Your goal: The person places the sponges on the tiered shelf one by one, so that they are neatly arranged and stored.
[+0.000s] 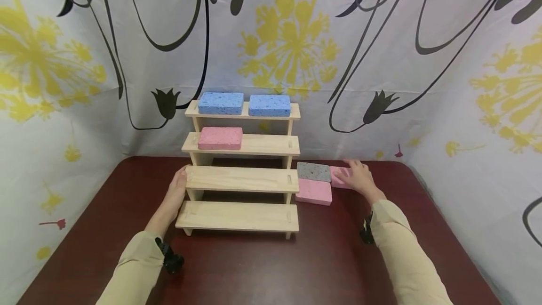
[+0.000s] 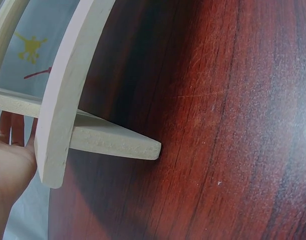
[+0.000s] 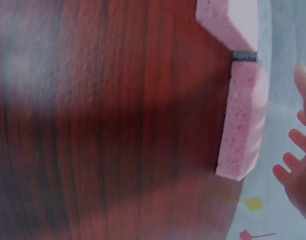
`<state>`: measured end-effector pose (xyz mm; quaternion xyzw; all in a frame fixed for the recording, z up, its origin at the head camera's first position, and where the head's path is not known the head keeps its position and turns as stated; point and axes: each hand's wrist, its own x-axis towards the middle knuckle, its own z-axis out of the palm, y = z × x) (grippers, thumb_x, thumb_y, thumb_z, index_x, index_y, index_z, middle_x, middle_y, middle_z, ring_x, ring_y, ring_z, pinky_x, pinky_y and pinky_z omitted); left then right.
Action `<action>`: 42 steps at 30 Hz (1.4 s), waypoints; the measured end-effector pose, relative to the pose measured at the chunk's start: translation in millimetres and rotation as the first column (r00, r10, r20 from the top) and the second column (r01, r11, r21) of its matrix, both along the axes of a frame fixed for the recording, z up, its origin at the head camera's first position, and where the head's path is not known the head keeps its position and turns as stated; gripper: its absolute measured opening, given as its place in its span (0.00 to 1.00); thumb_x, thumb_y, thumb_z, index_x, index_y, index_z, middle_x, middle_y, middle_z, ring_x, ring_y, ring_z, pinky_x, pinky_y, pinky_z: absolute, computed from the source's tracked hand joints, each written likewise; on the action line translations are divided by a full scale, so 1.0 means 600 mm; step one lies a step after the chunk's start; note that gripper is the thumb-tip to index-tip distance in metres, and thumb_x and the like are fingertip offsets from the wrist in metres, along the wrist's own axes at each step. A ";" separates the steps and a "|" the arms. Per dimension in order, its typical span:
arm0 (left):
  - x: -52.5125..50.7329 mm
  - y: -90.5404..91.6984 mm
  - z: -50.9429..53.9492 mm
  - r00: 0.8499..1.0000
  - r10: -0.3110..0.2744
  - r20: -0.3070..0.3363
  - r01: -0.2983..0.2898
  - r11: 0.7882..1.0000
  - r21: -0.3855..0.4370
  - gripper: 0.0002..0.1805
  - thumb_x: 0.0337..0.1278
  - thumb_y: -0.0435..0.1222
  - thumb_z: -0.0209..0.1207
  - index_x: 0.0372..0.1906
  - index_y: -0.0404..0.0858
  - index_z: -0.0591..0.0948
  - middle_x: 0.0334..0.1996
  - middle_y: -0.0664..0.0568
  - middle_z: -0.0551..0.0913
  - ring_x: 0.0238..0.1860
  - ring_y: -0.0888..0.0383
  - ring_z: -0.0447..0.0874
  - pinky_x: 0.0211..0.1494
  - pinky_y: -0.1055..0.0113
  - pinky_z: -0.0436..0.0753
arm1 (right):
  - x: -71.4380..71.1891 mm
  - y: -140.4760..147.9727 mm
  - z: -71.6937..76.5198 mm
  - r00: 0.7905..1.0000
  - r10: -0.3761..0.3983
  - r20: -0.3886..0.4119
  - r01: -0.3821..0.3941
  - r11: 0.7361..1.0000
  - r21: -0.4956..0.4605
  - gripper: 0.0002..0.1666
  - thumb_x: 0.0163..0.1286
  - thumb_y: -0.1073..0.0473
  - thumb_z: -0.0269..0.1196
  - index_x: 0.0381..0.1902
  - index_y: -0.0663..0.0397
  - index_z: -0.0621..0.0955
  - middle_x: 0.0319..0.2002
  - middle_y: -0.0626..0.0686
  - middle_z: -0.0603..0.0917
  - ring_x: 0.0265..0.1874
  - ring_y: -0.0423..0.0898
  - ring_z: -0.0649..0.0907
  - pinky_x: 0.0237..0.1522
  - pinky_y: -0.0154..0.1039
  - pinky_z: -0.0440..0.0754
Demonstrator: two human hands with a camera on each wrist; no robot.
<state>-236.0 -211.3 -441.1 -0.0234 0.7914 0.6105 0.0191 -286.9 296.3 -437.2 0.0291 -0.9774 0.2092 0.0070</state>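
A four-tier wooden stepped shelf (image 1: 241,180) stands on the table. My left hand (image 1: 177,191) rests against its left side at the second tier from the bottom; the left wrist view has its fingers (image 2: 17,129) fairly straight beside the wood. Two blue sponges (image 1: 221,103) lie on the top tier and one pink sponge (image 1: 220,139) on the left of the tier below. Right of the shelf, a grey sponge (image 1: 314,172) touches two pink ones, one nearer (image 1: 314,191) and one on its right (image 3: 238,120). Over that right-hand pink sponge hovers my right hand (image 1: 360,179), fingers spread, holding nothing.
The dark red-brown table (image 1: 254,272) extends in front of the shelf and to both sides. A patterned white cloth (image 1: 360,74) hangs close behind and at the sides. The shelf's foot (image 2: 117,140) stands on the table in the left wrist view.
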 end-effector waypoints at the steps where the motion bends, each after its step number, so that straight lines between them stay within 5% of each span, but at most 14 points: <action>1: 0.001 0.000 0.000 1.000 0.001 -0.001 -0.001 1.000 -0.001 0.34 0.68 0.55 0.25 0.72 0.40 0.43 0.71 0.40 0.46 0.71 0.45 0.43 0.72 0.48 0.46 | 0.000 0.003 -0.005 1.000 0.006 0.016 -0.006 1.000 0.013 0.44 0.62 0.41 0.58 0.66 0.64 0.60 0.65 0.71 0.57 0.62 0.71 0.56 0.60 0.68 0.54; 6: 0.004 -0.001 0.002 1.000 -0.003 0.000 0.003 1.000 -0.014 0.34 0.69 0.55 0.25 0.72 0.41 0.43 0.71 0.41 0.45 0.72 0.45 0.42 0.72 0.47 0.46 | 0.003 0.015 -0.021 0.996 0.021 0.087 -0.026 0.998 0.057 0.55 0.55 0.39 0.63 0.68 0.66 0.54 0.67 0.71 0.53 0.64 0.72 0.50 0.60 0.70 0.51; 13: 0.007 0.001 0.006 1.000 -0.009 -0.004 0.009 1.000 -0.009 0.33 0.69 0.54 0.25 0.72 0.42 0.43 0.72 0.41 0.44 0.72 0.45 0.41 0.72 0.48 0.46 | 0.007 0.024 -0.026 0.995 0.023 0.098 -0.032 0.996 0.083 0.52 0.55 0.48 0.66 0.67 0.67 0.55 0.62 0.73 0.58 0.60 0.73 0.56 0.57 0.68 0.58; 25: 0.004 0.001 0.001 1.000 -0.004 -0.012 0.004 1.000 -0.020 0.34 0.68 0.55 0.26 0.72 0.41 0.44 0.71 0.40 0.46 0.71 0.44 0.44 0.72 0.47 0.47 | 0.021 0.033 -0.024 0.992 -0.050 0.116 0.048 0.999 0.019 0.50 0.49 0.45 0.69 0.59 0.72 0.63 0.52 0.75 0.60 0.49 0.68 0.63 0.46 0.60 0.68; 42: 0.007 0.000 0.006 1.000 -0.011 0.001 0.011 1.000 -0.019 0.34 0.68 0.56 0.24 0.72 0.43 0.42 0.72 0.41 0.44 0.72 0.45 0.42 0.72 0.47 0.46 | 0.008 -0.013 0.057 0.996 0.053 -0.072 -0.054 0.999 -0.008 0.50 0.48 0.38 0.68 0.60 0.64 0.68 0.52 0.69 0.67 0.49 0.61 0.66 0.43 0.56 0.68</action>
